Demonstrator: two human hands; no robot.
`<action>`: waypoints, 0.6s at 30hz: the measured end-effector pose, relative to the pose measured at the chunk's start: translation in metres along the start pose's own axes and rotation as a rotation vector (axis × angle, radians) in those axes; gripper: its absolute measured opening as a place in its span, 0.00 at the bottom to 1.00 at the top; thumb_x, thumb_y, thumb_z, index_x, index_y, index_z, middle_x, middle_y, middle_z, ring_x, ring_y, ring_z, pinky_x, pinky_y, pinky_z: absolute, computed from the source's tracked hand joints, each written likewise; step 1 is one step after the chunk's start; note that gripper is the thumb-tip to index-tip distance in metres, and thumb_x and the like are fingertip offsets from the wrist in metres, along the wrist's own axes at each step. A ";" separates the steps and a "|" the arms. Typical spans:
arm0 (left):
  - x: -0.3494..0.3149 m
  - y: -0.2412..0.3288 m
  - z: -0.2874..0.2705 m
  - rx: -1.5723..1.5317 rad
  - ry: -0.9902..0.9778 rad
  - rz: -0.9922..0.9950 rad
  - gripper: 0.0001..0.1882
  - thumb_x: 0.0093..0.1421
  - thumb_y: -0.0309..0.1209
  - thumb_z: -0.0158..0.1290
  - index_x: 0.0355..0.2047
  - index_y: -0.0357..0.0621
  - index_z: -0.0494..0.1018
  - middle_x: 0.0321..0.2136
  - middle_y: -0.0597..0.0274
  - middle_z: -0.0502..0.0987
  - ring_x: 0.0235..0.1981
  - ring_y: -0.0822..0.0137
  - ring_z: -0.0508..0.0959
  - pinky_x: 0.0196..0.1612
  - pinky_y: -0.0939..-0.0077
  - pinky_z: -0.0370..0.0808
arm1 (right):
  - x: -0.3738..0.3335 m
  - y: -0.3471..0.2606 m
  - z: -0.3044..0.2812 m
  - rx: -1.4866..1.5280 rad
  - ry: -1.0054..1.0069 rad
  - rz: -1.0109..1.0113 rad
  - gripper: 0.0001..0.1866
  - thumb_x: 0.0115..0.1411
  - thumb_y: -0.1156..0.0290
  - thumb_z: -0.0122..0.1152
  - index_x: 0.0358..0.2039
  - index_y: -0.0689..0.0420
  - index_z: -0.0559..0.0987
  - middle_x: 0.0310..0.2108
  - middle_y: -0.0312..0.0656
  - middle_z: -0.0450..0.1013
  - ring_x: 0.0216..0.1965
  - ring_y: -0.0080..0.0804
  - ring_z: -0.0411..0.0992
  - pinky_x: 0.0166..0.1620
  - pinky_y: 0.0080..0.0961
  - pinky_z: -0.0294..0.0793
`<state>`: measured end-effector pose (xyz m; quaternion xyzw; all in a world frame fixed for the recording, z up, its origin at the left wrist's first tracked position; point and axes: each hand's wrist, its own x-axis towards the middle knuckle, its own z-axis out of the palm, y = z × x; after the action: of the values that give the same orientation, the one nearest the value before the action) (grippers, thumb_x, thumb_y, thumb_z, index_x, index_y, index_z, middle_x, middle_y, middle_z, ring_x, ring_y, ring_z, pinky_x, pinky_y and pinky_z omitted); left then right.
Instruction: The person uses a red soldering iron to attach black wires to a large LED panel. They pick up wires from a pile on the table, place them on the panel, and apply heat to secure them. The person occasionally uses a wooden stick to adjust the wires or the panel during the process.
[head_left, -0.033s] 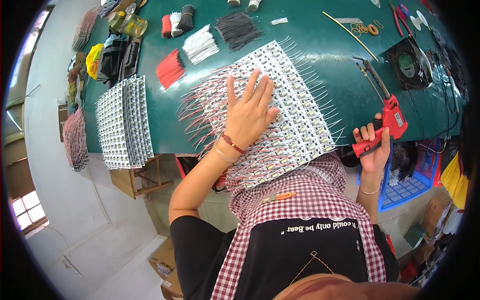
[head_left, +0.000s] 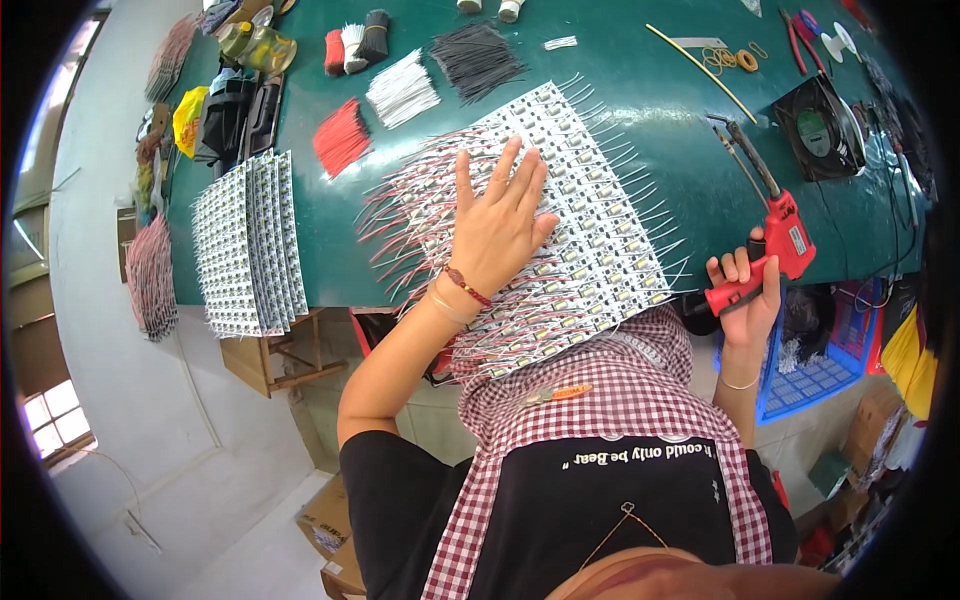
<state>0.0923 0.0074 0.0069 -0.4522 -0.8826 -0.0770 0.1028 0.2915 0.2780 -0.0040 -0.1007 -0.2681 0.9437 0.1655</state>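
Observation:
My left hand lies flat, fingers spread, on a white panel of small circuit boards. Thin wires fringe the panel: red and white ones along its left, pale ones along its right. Its near corner hangs over the table edge above my checked apron. To the right, my right hand is wrapped round the handle of a red soldering gun. The gun's long metal tip points up and away over the green table, apart from the panel.
Red wires, white wires and black wires lie in piles beyond the panel. More board panels stack at the left. A black fan stands at the right, and a blue crate sits below the table.

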 end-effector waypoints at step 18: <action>0.010 -0.008 0.001 0.049 0.047 -0.044 0.29 0.65 0.51 0.39 0.53 0.42 0.71 0.58 0.64 0.68 0.66 0.61 0.57 0.65 0.34 0.36 | 0.000 0.000 0.000 -0.033 0.026 -0.011 0.21 0.67 0.56 0.50 0.55 0.54 0.64 0.24 0.35 0.63 0.32 0.27 0.66 0.55 0.42 0.68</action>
<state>0.0795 0.0106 0.0083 -0.4279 -0.8914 -0.0681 0.1329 0.2912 0.2784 -0.0038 -0.1140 -0.2820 0.9368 0.1726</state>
